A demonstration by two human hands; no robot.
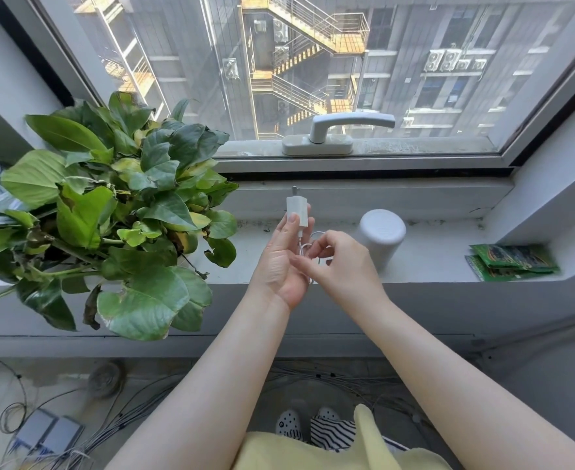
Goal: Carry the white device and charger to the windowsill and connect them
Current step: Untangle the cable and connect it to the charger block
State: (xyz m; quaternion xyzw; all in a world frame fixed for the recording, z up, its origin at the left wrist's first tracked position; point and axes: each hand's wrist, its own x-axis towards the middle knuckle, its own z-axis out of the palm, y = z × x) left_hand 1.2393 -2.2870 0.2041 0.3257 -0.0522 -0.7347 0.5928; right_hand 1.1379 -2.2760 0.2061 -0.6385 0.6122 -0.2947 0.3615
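Note:
A white cylindrical device (381, 237) stands upright on the grey windowsill (442, 256), just right of my hands. My left hand (281, 262) holds the white charger plug (297, 212) with its metal prongs pointing up toward the window. The charger's thin white cable (308, 247) loops down between both hands. My right hand (338, 262) pinches that cable with fingers and thumb, close against my left palm. Both hands hover over the sill's front part, a short gap left of the device.
A large leafy potted plant (116, 212) fills the sill's left side. Green packets (513, 261) lie at the sill's right end. The window handle (343, 130) sits behind. Loose wires (76, 435) and a power strip (47, 432) lie on the floor below.

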